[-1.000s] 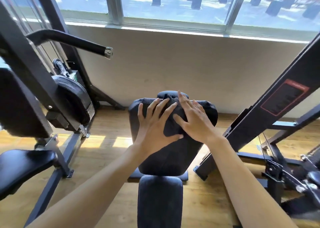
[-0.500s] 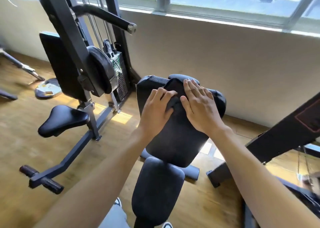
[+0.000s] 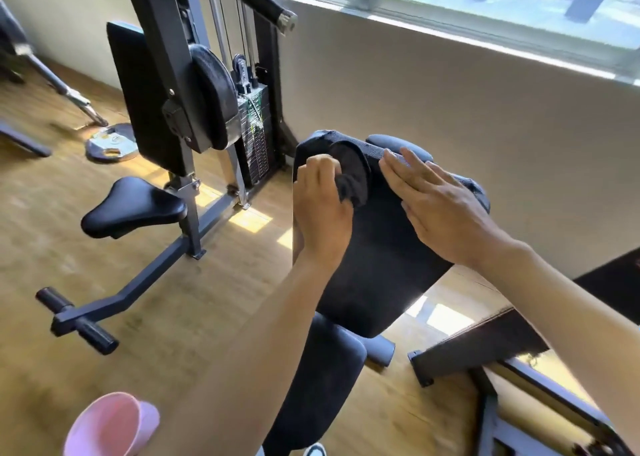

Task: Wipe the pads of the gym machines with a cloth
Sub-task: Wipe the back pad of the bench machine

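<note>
Head view: near the middle of the frame, the left hand (image 3: 320,209) is gripping a dark cloth (image 3: 351,175) on the back pad (image 3: 381,254). The right hand (image 3: 440,209) is lying flat and wide beside it. This looks like wiping; next, the cloth needs rubbing down the pad.

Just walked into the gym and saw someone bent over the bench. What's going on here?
A person is wiping down a bench's back pad. The left hand grips a bunched dark cloth against the upper part of the pad, while the right hand lies flat, fingers straight, on the pad beside it. The bench's seat pad sits below, untouched at this moment. A cable machine with its own black seat stands to the left on the wooden floor.
</note>
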